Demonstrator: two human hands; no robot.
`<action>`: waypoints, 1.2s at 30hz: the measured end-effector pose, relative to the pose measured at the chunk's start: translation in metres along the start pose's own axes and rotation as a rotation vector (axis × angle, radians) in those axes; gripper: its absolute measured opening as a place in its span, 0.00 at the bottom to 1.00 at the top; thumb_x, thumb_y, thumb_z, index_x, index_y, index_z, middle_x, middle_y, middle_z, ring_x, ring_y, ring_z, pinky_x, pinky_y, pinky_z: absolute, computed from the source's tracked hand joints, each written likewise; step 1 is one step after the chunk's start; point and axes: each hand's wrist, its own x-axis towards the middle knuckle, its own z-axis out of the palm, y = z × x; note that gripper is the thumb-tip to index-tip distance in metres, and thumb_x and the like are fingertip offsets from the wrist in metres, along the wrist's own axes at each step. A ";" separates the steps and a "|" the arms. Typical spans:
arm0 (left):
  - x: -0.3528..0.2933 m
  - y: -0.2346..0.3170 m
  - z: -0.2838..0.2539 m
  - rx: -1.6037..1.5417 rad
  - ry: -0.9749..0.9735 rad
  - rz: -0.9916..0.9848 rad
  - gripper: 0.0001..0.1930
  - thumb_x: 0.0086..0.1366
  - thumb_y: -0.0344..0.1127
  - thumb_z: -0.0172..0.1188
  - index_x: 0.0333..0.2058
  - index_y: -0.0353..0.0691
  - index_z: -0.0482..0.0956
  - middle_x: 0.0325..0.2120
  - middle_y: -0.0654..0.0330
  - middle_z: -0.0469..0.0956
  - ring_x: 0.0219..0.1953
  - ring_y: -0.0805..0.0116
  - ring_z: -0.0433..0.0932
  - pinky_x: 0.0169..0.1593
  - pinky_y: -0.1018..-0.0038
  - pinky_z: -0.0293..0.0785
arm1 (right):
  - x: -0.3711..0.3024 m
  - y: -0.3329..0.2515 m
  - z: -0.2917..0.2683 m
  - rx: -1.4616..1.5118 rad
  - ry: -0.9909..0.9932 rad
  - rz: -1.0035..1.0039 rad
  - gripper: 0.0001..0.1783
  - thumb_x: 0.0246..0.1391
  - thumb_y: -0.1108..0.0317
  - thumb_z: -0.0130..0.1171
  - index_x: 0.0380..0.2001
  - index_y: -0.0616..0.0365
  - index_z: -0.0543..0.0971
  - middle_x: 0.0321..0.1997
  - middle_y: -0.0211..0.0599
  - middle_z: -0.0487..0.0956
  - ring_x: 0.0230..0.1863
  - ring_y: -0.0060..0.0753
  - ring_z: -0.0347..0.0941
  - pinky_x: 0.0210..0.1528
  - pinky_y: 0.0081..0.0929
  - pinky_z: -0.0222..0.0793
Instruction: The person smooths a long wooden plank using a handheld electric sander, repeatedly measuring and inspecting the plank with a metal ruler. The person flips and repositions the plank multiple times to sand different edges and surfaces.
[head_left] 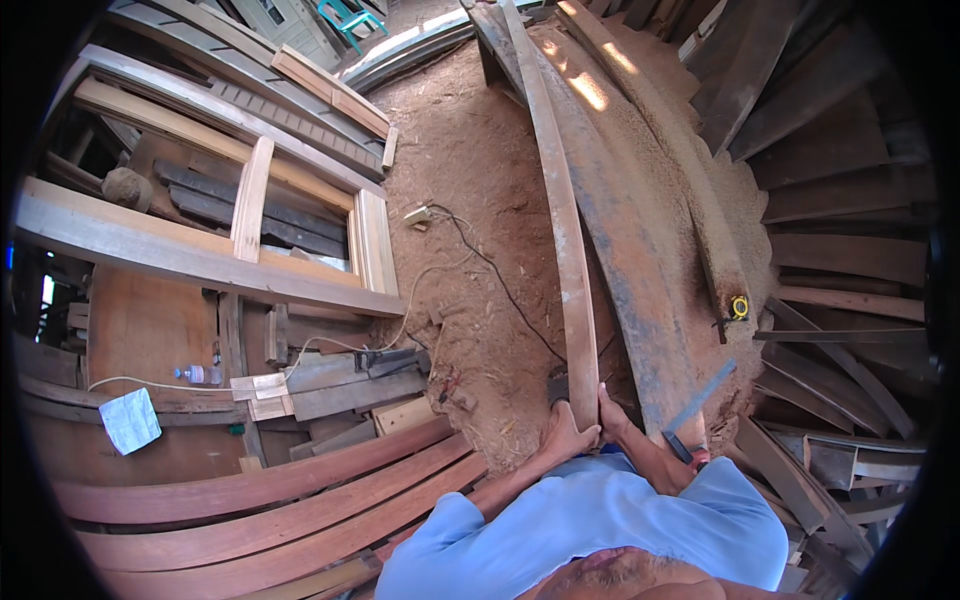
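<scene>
A long, narrow wooden board [566, 215] runs away from me, its near end between my two hands. My left hand [570, 432] grips that end from the left side, with the thumb across the edge. On the other side my right hand [613, 415] is pressed against the board, its fingers partly hidden. To the right lies a wide, weathered plank [620, 240] with worn, bluish-grey patches. A try square [700, 405] with a dark stock rests over the near end of this plank, close to my right forearm.
A yellow and black tape measure [738, 307] sits on a sawdust-covered beam [690, 200]. A power strip [418, 216] and cords lie on the dirt floor [470, 330]. At left stand a wooden frame [200, 255], a plastic bottle [203, 375] and reddish boards [270, 470]. Stacked planks [850, 210] fill the right.
</scene>
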 end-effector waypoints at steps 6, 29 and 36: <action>0.004 0.040 0.008 -0.052 0.109 0.103 0.36 0.51 0.55 0.72 0.42 0.28 0.67 0.41 0.31 0.76 0.45 0.33 0.78 0.47 0.49 0.75 | 0.003 -0.008 -0.002 0.058 0.021 0.055 0.43 0.70 0.35 0.33 0.58 0.67 0.74 0.54 0.55 0.79 0.56 0.48 0.77 0.60 0.46 0.72; 0.047 -0.007 0.078 -0.179 0.113 0.137 0.42 0.54 0.51 0.73 0.55 0.28 0.62 0.47 0.38 0.72 0.52 0.42 0.74 0.56 0.56 0.71 | 0.026 -0.003 -0.056 -0.036 0.135 -0.024 0.42 0.71 0.36 0.32 0.56 0.68 0.76 0.55 0.57 0.79 0.58 0.52 0.75 0.59 0.48 0.73; 0.098 -0.092 0.143 -0.684 -0.034 0.032 0.47 0.55 0.55 0.74 0.60 0.25 0.62 0.54 0.38 0.72 0.55 0.49 0.76 0.56 0.61 0.74 | 0.016 -0.018 -0.065 -0.809 0.762 -0.054 0.42 0.71 0.38 0.33 0.54 0.71 0.77 0.53 0.59 0.80 0.56 0.53 0.76 0.58 0.46 0.73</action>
